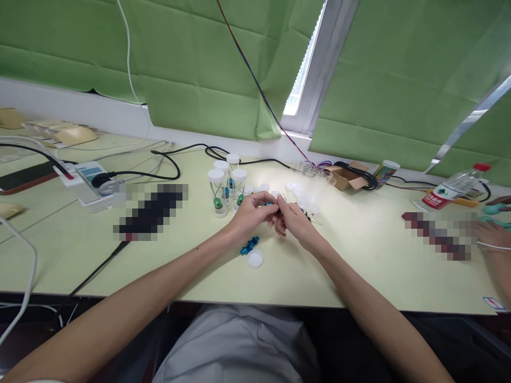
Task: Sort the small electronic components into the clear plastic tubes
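Note:
My left hand [255,209] and my right hand [294,217] meet over the middle of the table. Both have their fingers pinched together around something small, mostly hidden, with a bit of blue and dark showing between the fingertips. Just below them on the tabletop lie shiny blue metallic pieces [249,246] beside a round white cap [255,259]. Left of my hands stand several clear tubes [216,192] with white lids, holding green or blue parts and thin wires. Thin dark-ended pieces [307,216] lie partly hidden behind my right hand.
Loose white caps [290,187] and clear empty tubes [306,168] lie behind my hands. A cardboard box [346,178] stands at the back. On the left are a power strip [90,186] and cables; on the right, a bottle [449,190] and another person's hand [495,234].

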`<state>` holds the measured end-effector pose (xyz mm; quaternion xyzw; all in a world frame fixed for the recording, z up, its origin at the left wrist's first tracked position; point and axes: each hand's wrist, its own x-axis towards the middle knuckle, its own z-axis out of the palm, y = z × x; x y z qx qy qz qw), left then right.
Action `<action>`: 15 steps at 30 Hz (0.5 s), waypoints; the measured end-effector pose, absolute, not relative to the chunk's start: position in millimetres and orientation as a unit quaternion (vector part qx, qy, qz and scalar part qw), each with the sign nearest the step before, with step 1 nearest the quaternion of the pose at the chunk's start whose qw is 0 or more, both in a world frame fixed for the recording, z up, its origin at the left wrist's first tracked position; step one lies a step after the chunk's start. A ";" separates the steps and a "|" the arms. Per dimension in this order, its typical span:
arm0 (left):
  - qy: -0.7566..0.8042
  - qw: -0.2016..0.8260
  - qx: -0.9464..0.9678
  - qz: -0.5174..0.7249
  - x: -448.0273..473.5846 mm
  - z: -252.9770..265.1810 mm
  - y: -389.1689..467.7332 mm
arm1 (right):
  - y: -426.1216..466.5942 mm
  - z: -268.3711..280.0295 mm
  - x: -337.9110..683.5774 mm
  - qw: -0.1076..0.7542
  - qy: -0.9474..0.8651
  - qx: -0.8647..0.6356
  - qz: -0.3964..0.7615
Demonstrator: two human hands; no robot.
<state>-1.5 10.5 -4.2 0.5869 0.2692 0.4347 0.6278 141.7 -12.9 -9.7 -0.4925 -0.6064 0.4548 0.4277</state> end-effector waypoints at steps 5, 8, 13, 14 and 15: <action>0.265 0.630 0.588 0.433 -1.6 -3.5 9.5 | -12.4 -10.8 141.5 0.428 -0.606 -0.494 0.454; 0.265 0.631 0.588 0.431 -1.6 -2.7 9.0 | -11.8 -11.9 141.8 0.427 -0.608 -0.492 0.453; 0.264 0.631 0.589 0.431 -1.4 -2.0 8.7 | -11.9 -12.1 142.0 0.422 -0.614 -0.494 0.448; 0.264 0.630 0.589 0.431 -1.4 -2.3 8.8 | -12.3 -11.5 141.9 0.421 -0.614 -0.496 0.446; 0.265 0.630 0.590 0.430 -1.4 -2.6 9.0 | -12.8 -11.0 141.8 0.419 -0.614 -0.499 0.445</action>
